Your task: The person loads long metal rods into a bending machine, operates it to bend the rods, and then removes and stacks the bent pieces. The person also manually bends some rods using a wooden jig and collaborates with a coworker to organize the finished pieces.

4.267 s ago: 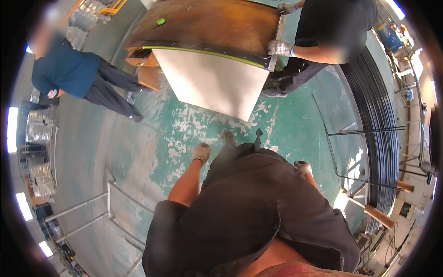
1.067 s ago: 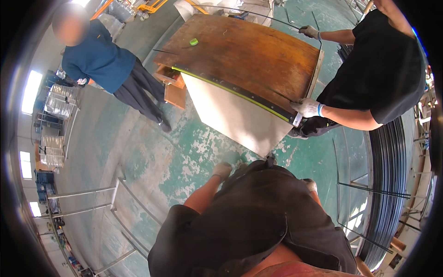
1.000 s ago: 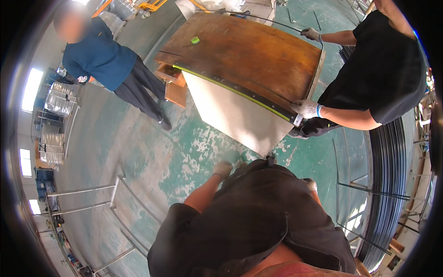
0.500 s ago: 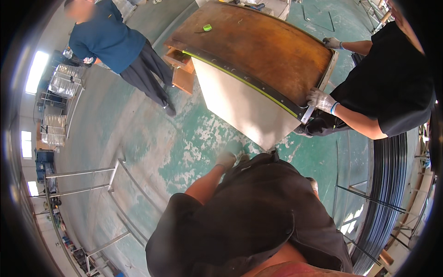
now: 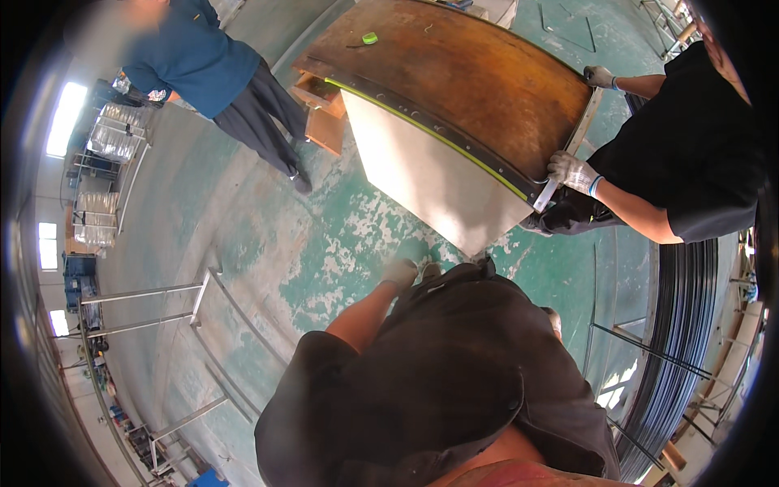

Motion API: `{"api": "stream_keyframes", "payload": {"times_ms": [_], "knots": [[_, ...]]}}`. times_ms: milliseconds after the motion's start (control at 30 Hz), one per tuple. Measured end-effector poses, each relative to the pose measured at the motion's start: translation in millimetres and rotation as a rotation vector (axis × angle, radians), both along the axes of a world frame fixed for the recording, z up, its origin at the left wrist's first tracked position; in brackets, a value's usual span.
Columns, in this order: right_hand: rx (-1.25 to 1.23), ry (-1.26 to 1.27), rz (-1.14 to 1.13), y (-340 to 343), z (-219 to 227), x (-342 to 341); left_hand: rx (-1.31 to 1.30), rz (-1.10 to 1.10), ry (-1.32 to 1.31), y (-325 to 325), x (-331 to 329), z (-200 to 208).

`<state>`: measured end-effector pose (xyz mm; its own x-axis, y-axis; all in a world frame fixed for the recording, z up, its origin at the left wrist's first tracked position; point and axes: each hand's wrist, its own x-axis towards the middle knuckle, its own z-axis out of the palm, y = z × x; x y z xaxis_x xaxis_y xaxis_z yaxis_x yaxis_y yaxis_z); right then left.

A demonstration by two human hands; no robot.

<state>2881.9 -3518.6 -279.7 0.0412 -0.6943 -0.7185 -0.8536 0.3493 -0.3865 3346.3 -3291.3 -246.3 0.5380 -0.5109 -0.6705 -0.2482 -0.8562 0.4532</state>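
Observation:
My left hand (image 5: 400,273), in a pale glove, hangs low beside my dark clothing, nearest to the front of the workbench. Its fingers are too small and foreshortened to read. Only a sliver of my right hand (image 5: 554,318) shows past the clothing on my right; its fingers are hidden. Ahead stands a workbench with a worn brown top (image 5: 454,73) and a pale front panel (image 5: 422,170). Along its near edge runs a dark metal strip with holes, bordered by a thin yellow-green line (image 5: 430,128). A small bright green object (image 5: 370,38) lies on the top.
At the right end, a co-worker's gloved hands (image 5: 574,173) rest by a metal bar (image 5: 583,130). Another person in a blue top (image 5: 191,61) stands at the left, near an open drawer (image 5: 324,130). A metal frame (image 5: 203,296) and a stack of long dark strips (image 5: 682,325) flank me.
The view has shifted slightly. My left hand has moved a little forward. The co-worker's far hand has drawn slightly right along the bench end.

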Motion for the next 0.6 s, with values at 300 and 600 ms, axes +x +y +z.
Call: {"api": "stream_keyframes", "payload": {"times_ms": [300, 600], "knots": [[0.024, 0.018, 0.003, -0.8, 22.1, 11.1, -0.001, 0.038, 0.008, -0.5, -1.1, 0.0], [0.023, 0.022, 0.027, 2.9, 8.3, -0.5, -0.055, 0.040, 0.040, -2.1, 0.1, -6.3]]}}
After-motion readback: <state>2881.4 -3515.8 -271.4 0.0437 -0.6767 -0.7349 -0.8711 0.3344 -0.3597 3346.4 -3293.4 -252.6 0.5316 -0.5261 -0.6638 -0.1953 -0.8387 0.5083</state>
